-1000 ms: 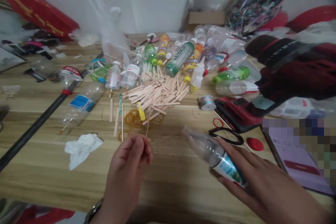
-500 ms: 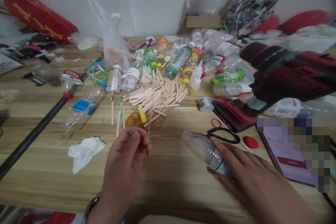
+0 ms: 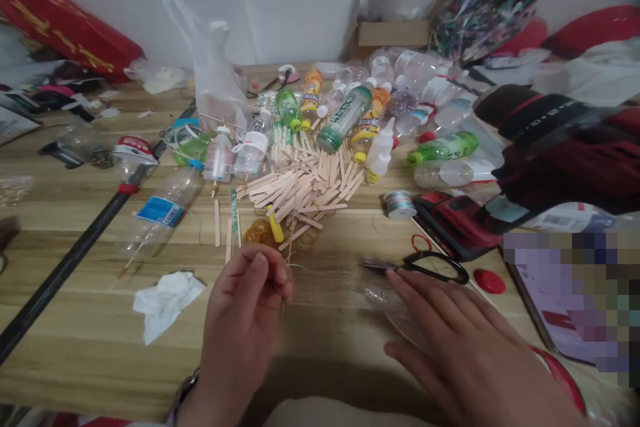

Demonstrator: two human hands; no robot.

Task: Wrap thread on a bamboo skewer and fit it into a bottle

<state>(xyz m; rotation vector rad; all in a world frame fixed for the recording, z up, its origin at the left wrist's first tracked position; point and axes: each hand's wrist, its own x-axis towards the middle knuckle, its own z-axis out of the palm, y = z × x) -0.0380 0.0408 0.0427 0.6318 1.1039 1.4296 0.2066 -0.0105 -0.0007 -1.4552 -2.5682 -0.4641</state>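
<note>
My left hand (image 3: 250, 313) is closed in a pinch above the near part of the table. A thin wooden stick (image 3: 290, 251) shows above and below its fingers, and a fine thread (image 3: 306, 269) trails to the right. My right hand (image 3: 450, 333) has its fingers stretched out, palm down, with the fingertips at the black-handled scissors (image 3: 437, 267). Under that hand lies a clear plastic bottle (image 3: 393, 310), mostly hidden by the fingers and blurred. Whether the fingertips press on the scissors I cannot tell.
Flat wooden sticks (image 3: 305, 187) lie heaped mid-table, with rubber bands (image 3: 257, 231) before them. Plastic bottles (image 3: 445, 148) crowd the back. A red-black power drill (image 3: 550, 153) stands at right, beside a wire spool (image 3: 400, 203) and a phone (image 3: 545, 307). Crumpled tissue (image 3: 167, 303) lies left.
My right hand has shifted off its grip on the clear bottle towards the scissors, its fingers flatter. The bottle is lower and more covered. My left hand keeps its pinch; the view has shifted slightly.
</note>
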